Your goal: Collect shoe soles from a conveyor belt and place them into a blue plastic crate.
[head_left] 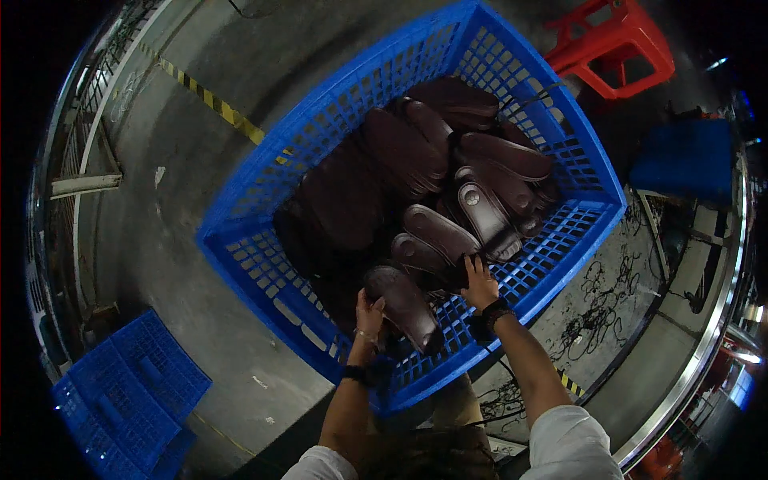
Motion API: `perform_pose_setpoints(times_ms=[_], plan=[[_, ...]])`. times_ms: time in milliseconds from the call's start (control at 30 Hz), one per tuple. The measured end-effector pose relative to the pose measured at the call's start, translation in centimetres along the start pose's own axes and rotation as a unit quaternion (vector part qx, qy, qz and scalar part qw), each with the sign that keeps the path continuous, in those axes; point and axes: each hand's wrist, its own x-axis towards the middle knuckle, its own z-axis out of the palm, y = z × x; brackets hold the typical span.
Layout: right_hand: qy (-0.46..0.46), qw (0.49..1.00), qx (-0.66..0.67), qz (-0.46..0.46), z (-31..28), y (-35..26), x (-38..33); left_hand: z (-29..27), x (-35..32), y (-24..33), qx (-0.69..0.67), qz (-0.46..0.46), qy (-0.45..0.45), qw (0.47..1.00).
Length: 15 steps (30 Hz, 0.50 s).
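Looking down, head view: two bare forearms come up from the lower edge into a blue crate [264, 264] of dark soles.
Left hand [369, 312]: fingers curled closed around the near end of one dark brown shoe sole [404, 304], which lies tilted over the crate's near wall; a dark band sits on the wrist.
Right hand [478, 282]: fingertips pressed on the heel end of a second sole [438, 232] inside the crate; whether it is truly clamped on it I cannot tell. A dark watch-like band is on this wrist.
Soles: roughly ten can be counted, the heap too dark for an exact number; all are long, rounded, smooth and rubbery, several with an oval mark at the heel.
Crates: one large open-lattice plastic crate on the concrete floor [160, 240]; two smaller blue crates [128, 400] lie stacked at lower left.
Stool: one red plastic stool [616, 40] beyond the far corner.
Floor marking: one yellow-and-black striped tape line [212, 102].
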Motion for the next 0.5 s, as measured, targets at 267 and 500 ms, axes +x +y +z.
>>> perform_pose_setpoints(times_ms=[267,500], plan=[[0.08,0.99,0.095,-0.064,-1.8,-4.8,4.0,-9.9,-3.4,1.9,-0.001,-0.156,-0.043,0.987],[0.09,0.995,-0.022,-0.035,-5.0,-7.0,8.4,-5.0,4.8,0.1,0.158,0.142,-0.034,0.977]])
